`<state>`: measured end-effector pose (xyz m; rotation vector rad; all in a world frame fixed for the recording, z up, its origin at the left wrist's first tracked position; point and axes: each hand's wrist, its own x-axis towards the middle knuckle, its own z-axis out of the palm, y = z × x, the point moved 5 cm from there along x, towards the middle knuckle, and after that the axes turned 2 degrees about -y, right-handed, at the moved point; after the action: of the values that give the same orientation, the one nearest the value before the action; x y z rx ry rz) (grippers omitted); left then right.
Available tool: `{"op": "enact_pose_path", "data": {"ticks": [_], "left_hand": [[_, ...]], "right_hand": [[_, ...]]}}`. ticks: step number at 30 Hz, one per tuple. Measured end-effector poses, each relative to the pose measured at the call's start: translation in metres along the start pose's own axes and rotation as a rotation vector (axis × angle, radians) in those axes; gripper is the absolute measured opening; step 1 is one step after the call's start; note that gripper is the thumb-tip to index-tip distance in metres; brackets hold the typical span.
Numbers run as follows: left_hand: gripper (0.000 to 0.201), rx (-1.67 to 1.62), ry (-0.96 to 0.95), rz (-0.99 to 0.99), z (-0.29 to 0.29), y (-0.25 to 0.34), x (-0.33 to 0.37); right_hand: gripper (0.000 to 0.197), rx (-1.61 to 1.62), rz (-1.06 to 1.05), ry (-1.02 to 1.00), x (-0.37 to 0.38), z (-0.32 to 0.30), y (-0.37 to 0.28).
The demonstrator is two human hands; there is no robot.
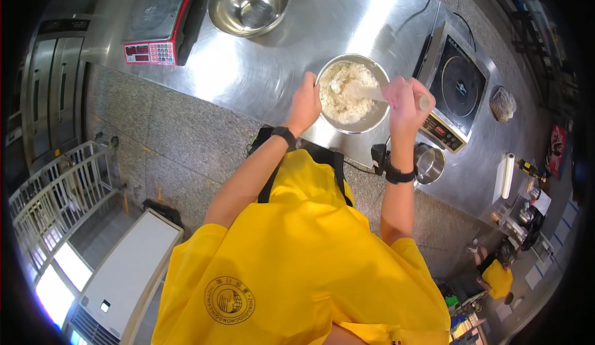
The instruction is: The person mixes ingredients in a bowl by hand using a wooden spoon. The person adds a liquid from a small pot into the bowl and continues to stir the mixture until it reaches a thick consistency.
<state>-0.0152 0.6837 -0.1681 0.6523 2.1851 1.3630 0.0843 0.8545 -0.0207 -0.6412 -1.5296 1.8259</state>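
Note:
A round metal mixing bowl [379, 69] stands near the table's front edge, holding a pale, lumpy, crumbly flour mixture [338, 100]. My left hand [305, 103] grips the bowl's left rim, thumb and fingers closed on it. Over the right rim, my right hand [406, 100] is closed around the handle of a pale spatula-like stirring tool [369, 92]. The tool's far end rests in the mixture, partly blurred, so its exact shape is unclear. Its handle end sticks out on the right of my fist.
Stainless table [297, 29]. An empty metal bowl [248, 4] and red scale [155, 26] stand at the far left. Right of my bowl sits an induction cooker [458, 84], with a small metal pot [429, 163] by my right wrist and a plastic bag [502, 104] beyond. Another person [498, 277] is at lower right.

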Motion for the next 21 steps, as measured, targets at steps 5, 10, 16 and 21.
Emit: {"op": "enact_pose_path", "data": {"ticks": [5,10,16,21], "left_hand": [[0.010,-0.020,0.050,0.117,0.002,0.000,0.014],[0.010,0.020,0.090,0.104,0.002,-0.002,0.017],[0.010,0.086,0.102,0.077,0.006,-0.003,0.018],[0.011,0.124,0.086,0.069,0.011,0.000,0.018]], "right_hand": [[0.032,-0.094,-0.070,-0.036,0.017,0.037,0.017],[0.029,-0.145,0.023,-0.008,0.011,0.041,0.051],[0.025,-0.089,0.071,-0.162,-0.009,0.013,0.060],[0.030,-0.101,0.090,-0.113,-0.028,-0.021,0.042]]}}
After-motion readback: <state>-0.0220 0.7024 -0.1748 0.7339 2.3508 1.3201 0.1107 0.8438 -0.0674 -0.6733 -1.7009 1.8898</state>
